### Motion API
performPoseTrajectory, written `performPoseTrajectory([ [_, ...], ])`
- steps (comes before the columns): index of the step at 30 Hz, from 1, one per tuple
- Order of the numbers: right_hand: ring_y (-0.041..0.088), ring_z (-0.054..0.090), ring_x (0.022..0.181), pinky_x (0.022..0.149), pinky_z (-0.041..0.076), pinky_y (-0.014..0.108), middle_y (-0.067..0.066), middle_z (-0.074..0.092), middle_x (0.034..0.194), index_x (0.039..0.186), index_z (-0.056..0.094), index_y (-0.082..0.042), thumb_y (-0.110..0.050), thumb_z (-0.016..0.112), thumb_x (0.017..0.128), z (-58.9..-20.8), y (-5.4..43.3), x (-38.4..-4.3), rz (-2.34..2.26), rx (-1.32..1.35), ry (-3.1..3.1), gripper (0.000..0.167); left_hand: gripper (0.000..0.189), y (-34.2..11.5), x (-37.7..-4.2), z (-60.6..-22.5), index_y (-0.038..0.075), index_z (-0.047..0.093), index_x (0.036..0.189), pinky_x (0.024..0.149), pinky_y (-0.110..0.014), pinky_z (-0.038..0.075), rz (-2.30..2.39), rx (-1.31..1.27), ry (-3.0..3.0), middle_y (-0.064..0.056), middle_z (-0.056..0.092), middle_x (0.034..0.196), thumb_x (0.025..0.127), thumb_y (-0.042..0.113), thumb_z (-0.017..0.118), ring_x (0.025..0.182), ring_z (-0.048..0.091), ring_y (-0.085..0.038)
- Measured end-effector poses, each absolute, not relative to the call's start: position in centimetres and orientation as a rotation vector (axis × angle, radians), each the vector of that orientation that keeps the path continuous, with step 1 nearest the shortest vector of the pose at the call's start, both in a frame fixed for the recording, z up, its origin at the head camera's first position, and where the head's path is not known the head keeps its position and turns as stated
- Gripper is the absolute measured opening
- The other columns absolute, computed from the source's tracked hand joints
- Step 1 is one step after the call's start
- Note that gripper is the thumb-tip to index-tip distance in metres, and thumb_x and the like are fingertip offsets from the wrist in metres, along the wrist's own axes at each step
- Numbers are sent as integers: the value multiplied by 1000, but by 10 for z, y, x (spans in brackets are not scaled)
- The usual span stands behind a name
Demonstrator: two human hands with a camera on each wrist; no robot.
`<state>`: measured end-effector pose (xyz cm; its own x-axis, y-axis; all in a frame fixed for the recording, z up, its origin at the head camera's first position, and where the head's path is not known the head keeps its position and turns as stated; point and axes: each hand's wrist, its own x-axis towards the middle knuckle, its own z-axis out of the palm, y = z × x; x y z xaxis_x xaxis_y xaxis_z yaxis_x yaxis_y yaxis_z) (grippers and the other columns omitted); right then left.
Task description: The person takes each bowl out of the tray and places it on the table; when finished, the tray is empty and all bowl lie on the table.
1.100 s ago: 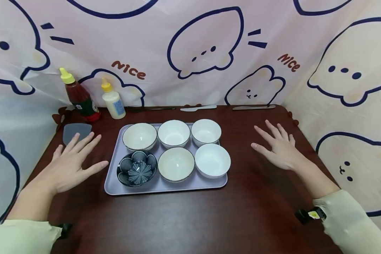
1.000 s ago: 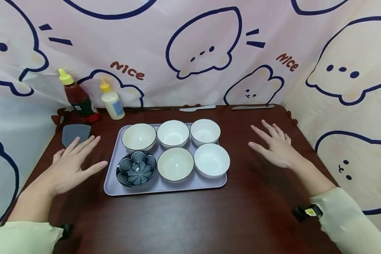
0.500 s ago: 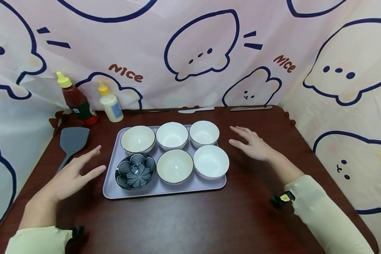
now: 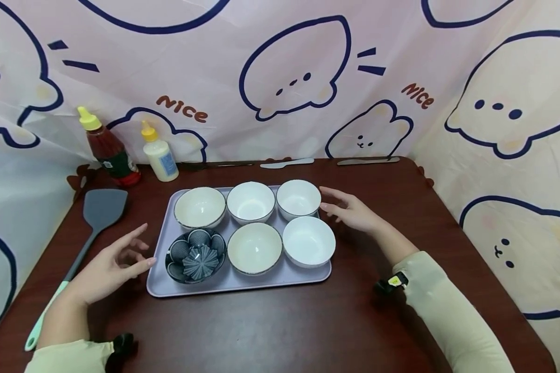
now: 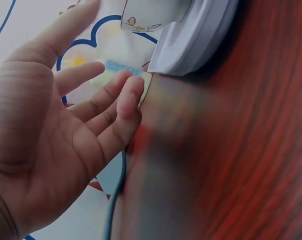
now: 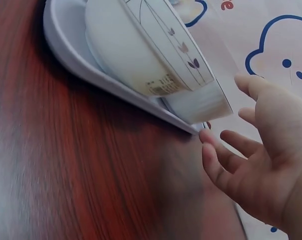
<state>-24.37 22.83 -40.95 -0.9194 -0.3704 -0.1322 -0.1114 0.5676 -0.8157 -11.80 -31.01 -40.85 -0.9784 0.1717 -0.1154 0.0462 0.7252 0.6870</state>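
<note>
Head view: a tray (image 4: pixel 240 283) of six bowls (image 4: pixel 255 248) lies on the tabletop (image 4: pixel 242 331), short of its back edge. Left hand (image 4: pixel 112 267) is beside the tray's left side, right hand (image 4: pixel 354 211) by its back right corner, fingers loosely bent; whether either touches is unclear.

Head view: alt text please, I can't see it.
A left hand and right hand flank a lavender tray holding five pale bowls and one dark bowl on a brown table. A spatula lies at the left; two bottles stand farther back.
</note>
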Motion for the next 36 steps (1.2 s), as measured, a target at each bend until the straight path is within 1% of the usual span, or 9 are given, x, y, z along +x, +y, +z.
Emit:
performPoseTrajectory([
  [4,24,69,101,80,57,36,5,50,147,153,39,-30,-40,63,97,-419,215,-247,-1378,-415,2420,62,82,-314,-112,-416,11,25,158,63,-24,53,1195,190,2713,-14,51,109,93,31,71,79,58,-9],
  [7,23,69,96,77,58,37,5,47,149,153,39,-30,-36,66,97,-425,206,-249,-1432,-423,2372,63,79,-318,-110,-419,11,30,156,61,-24,50,1216,192,2707,-11,49,104,92,28,73,79,56,-7],
  [9,23,70,95,76,58,37,4,45,150,153,39,-29,-33,67,96,-428,202,-250,-1472,-423,2357,63,78,-319,-110,-421,11,32,156,61,-23,48,1218,193,2708,-9,49,104,92,27,73,81,56,-6],
  [11,23,69,94,75,58,37,6,46,149,154,38,-28,-31,67,97,-431,200,-252,-1522,-409,2346,64,77,-319,-110,-424,11,33,155,62,-23,48,1237,197,2698,-8,48,104,91,25,74,83,56,-6],
  [17,23,70,95,80,59,36,16,48,143,157,32,-24,-27,62,100,-434,197,-252,-1682,-301,2217,65,80,-319,-109,-436,7,34,154,59,-25,47,1295,217,2685,-7,47,100,88,18,77,81,55,-5],
  [22,22,69,93,85,58,36,18,45,145,156,31,-27,-26,59,101,-436,198,-253,-1753,-225,2137,62,79,-318,-110,-440,8,36,153,61,-23,47,1290,206,2681,-7,47,102,87,19,78,83,55,-5],
  [26,22,68,93,87,58,36,20,43,145,157,30,-29,-24,58,102,-437,200,-253,-1783,-195,2111,62,73,-317,-111,-442,6,40,150,64,-21,48,1293,194,2655,-8,49,104,89,20,77,87,54,-5],
  [31,21,66,89,83,58,32,18,46,142,154,35,-29,-18,59,100,-438,198,-254,-1844,-109,2092,60,66,-317,-110,-445,4,46,146,66,-18,47,1271,187,2678,-6,55,102,90,20,76,86,55,-4],
  [36,17,65,82,77,58,29,18,48,138,153,40,-24,-9,58,96,-432,195,-253,-1910,-36,2087,61,68,-317,-113,-449,3,44,148,68,-18,51,1312,197,2656,-2,57,103,89,16,76,88,57,-5],
])
